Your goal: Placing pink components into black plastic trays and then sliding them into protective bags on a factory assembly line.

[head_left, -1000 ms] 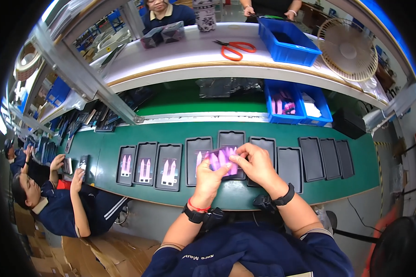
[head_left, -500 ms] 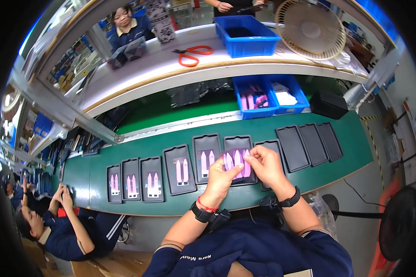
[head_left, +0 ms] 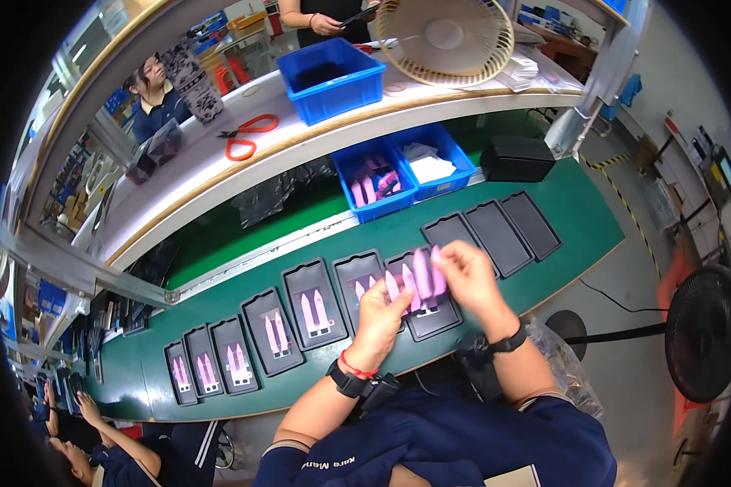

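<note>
Over a shallow black tray (head_left: 437, 326), my left hand (head_left: 379, 315) grips several pink pointed strips (head_left: 408, 286), which fan out from its thumb and fingers. My right hand (head_left: 471, 280) pinches another pink strip (head_left: 438, 272) by its upper part, close beside the others; it is slightly smeared by motion. White ends show low in that tray, partly hidden by the hands. To the left, a black tray (head_left: 326, 280) holds a pair of pink strips (head_left: 313, 308) with white ends. Smaller-looking trays further left, such as the tray (head_left: 234, 355), hold similar pairs.
Several bare black trays (head_left: 498, 237) lie to the right on the green table (head_left: 576, 215). Behind stand blue bins (head_left: 418, 191) with pink strips and white pieces. On the shelf are red-handled scissors (head_left: 248, 136), a blue bin (head_left: 333, 93) and a fan (head_left: 447, 36). Other people work nearby.
The view has swung to the right. Both hands have moved one tray to the right with the pink strips, and the tray they were over now shows pink strips lying in it.
</note>
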A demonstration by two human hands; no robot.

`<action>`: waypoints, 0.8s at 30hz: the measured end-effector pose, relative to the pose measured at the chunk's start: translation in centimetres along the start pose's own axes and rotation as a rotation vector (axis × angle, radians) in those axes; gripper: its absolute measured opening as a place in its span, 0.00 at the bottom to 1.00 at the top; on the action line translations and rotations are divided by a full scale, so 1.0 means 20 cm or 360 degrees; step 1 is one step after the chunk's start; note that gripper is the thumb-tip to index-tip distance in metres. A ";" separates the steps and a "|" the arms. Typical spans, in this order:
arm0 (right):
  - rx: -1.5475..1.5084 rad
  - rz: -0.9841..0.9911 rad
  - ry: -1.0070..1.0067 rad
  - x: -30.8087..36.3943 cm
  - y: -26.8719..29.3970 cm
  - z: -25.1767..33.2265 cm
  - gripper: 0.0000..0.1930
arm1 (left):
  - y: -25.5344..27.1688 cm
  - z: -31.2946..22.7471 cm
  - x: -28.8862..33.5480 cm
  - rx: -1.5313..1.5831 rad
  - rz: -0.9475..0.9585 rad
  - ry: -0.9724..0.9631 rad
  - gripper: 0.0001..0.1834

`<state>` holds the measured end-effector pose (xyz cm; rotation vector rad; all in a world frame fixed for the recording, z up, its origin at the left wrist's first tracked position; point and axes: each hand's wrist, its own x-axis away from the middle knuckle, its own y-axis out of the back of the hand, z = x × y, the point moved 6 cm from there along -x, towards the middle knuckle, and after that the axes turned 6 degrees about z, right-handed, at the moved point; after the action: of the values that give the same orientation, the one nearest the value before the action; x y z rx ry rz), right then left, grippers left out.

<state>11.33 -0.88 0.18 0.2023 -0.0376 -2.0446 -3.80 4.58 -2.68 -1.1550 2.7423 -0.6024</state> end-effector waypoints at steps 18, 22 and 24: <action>0.0533 -0.0450 0.0018 -0.19 0.68 -0.16 0.05 | -0.06 -0.26 -0.42 -0.1250 0.0104 -0.0379 0.17; 0.1240 -0.0321 -0.0112 -0.21 0.76 -0.16 0.11 | 0.11 -0.58 -0.72 -0.2084 -0.0098 -0.0572 0.10; 0.1600 -0.0437 0.0082 -0.18 0.69 -0.10 0.16 | 0.22 -0.58 -0.89 -0.2421 -0.0050 -0.0422 0.14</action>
<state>25.43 -3.97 0.22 0.9155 -1.0604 -2.1183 3.05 23.60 5.22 -1.1735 2.6217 1.7785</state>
